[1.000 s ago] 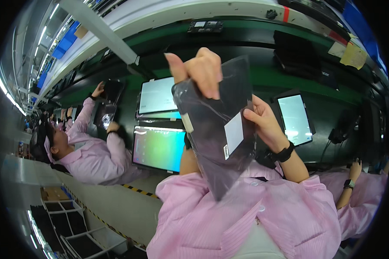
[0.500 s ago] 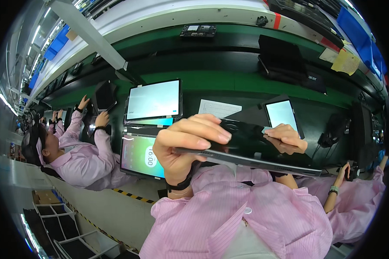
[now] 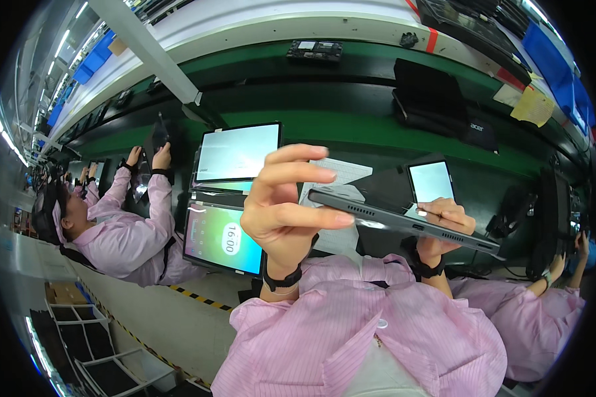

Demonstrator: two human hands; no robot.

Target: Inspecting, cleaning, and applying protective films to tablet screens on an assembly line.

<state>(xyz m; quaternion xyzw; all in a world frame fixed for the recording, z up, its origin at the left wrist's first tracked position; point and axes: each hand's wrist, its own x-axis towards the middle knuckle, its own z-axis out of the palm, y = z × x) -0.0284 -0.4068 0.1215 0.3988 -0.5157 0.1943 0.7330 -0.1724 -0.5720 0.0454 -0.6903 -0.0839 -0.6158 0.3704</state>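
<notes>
A dark grey tablet (image 3: 404, 225) is tilted nearly edge-on in front of me, its long side with speaker slots and a port toward me. At its right part, my right hand (image 3: 444, 221) grips it, fingers bent over the far side; the edge hides some of the hand. My left hand (image 3: 288, 205) is at the tablet's left end, with the thumb alongside the edge and the other fingers spread apart above it. Whether the thumb presses on it is hard to see. The tablet's screen is mostly out of sight.
Left of my hand lie a lit tablet with a white screen (image 3: 238, 152) and one with a green screen (image 3: 228, 238). Another lit tablet (image 3: 432, 182) stands behind my right hand. Printed sheets (image 3: 344, 172) lie on the green bench. Co-workers sit on both sides.
The tablet has turned from showing its dark glossy face to nearly edge-on. My left fingers have lifted off that face and spread. The left co-worker's hands now hold a dark panel upright.
</notes>
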